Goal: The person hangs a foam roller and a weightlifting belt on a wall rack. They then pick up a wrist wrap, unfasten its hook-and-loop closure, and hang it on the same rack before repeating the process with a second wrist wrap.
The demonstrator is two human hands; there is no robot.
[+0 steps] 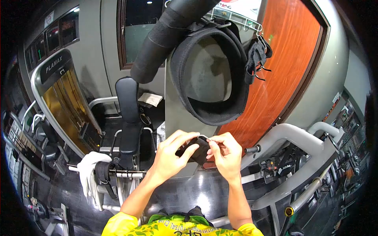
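White wire wall rack (239, 18): holds wide black padded lifting belt (220, 108) and a bundle of black webbing straps (256, 59) on a hook. Below it, small black fabric strap with thin metal ring (195, 150) at chest height. Left hand (171, 155) clasps its left side. Right hand (225, 151) pinches its right edge. Strap lies between both thumbs.

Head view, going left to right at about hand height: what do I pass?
White towel → black seat pad → left hand → black strap → right hand → grey machine arm.
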